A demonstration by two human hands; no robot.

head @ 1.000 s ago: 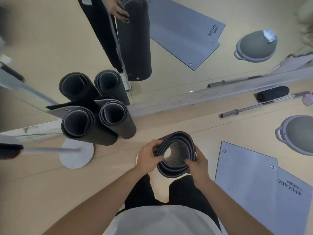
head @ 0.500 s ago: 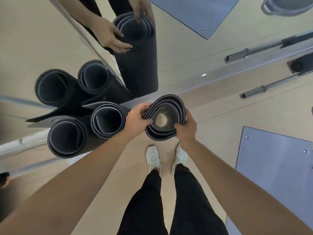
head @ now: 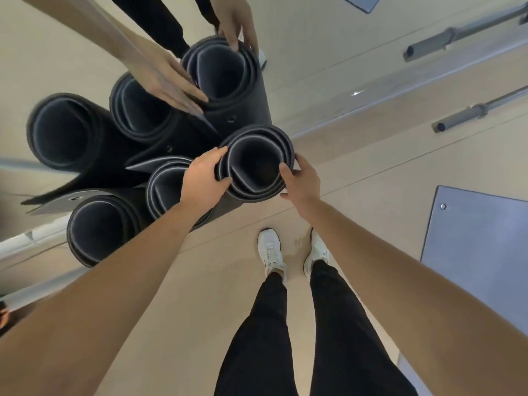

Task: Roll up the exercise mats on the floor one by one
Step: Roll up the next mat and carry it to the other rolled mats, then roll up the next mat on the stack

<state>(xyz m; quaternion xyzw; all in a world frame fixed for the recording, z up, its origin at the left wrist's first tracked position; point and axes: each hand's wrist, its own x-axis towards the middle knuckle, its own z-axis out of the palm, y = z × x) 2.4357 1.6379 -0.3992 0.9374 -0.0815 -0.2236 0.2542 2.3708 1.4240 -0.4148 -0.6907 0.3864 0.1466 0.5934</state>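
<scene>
While hands clasp it, dark spiral-rolled mat upright

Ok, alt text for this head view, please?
Both hands, left hand and right hand, grip a rolled mat standing upright against a mirror, beside two other rolled mats. A flat mat lies on the floor at right.

**Rolled mats on end by the mirror**

The held rolled mat stands ahead at twelve o'clock, left hand at its nine, right hand at its three. Two more rolls stand at its eight. A flat mat lies at four; shoes at six.
</scene>
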